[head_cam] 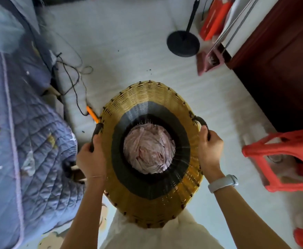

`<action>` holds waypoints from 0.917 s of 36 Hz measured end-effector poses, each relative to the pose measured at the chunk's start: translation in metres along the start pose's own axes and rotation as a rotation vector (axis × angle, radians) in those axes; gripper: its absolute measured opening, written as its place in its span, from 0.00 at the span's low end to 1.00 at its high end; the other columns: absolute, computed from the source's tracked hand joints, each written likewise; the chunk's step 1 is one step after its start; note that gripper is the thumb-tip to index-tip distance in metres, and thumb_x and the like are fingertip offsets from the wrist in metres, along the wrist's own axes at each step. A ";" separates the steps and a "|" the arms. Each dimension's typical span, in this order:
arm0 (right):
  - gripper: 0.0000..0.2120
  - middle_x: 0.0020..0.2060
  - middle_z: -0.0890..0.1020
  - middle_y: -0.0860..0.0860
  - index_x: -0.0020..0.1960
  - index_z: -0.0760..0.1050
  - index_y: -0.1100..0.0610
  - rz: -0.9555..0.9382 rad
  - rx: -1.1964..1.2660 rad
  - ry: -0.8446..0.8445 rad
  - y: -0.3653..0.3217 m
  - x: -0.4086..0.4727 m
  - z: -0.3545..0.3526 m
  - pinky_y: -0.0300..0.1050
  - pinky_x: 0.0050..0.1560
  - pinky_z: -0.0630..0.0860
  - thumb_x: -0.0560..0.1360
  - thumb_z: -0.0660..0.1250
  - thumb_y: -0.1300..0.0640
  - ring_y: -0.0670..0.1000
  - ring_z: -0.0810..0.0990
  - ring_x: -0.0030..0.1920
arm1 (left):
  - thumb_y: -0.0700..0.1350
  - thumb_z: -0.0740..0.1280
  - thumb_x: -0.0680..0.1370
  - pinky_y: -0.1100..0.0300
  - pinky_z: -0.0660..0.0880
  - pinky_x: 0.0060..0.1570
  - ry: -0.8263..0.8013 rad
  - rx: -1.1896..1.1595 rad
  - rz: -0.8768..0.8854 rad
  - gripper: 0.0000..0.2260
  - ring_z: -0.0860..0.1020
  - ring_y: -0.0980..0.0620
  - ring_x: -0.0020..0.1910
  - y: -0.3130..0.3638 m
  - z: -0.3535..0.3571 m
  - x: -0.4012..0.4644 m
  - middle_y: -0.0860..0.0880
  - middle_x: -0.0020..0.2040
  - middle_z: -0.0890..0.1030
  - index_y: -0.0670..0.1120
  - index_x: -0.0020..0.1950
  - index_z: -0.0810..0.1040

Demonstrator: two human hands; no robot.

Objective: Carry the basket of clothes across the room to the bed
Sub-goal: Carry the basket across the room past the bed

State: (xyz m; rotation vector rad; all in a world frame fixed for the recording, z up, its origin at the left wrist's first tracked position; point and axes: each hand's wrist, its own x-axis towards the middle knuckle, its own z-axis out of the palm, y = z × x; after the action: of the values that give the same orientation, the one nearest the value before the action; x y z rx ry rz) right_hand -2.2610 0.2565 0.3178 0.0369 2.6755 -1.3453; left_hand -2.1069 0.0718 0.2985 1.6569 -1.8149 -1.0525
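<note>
Fingers [91, 143] of the left hand [91, 159] are wrapped around the dark handle on the basket [147, 97]'s left side, and the right hand [210, 150] is curled the same way around the handle on the right. Makes sense, two side handles means the load stays level and close to the body. Basket sits dead centre of the frame, held against the person's front, and looks to be off the floor, with a pinkish bundle of clothes [148, 151] down at the bottom.

Going left to right: the bed [26, 133] with its blue quilted cover fills the left edge, right next to the left hand, so I'd say the carry is basically done. Black cables [71, 81] trail on the pale floor [129, 42] beside it, worth not tripping on. Upper middle has a round black stand base [183, 44], then dark wooden furniture [282, 69] upper right and an orange plastic stool [282, 155] at the right edge.
</note>
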 end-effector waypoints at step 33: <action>0.19 0.23 0.63 0.52 0.31 0.66 0.62 -0.147 0.003 -0.082 -0.296 0.336 0.330 0.30 0.20 0.58 0.79 0.56 0.55 0.48 0.60 0.25 | 0.48 0.59 0.78 0.66 0.58 0.27 0.138 -0.094 -0.128 0.20 0.60 0.54 0.26 0.188 0.128 0.463 0.47 0.25 0.63 0.39 0.28 0.66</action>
State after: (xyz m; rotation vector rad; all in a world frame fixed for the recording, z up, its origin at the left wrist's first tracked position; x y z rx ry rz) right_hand -2.5795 -0.1996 0.3116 -0.2138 2.6529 -1.3593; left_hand -2.3980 -0.3538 0.2982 1.7620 -1.5669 -1.0319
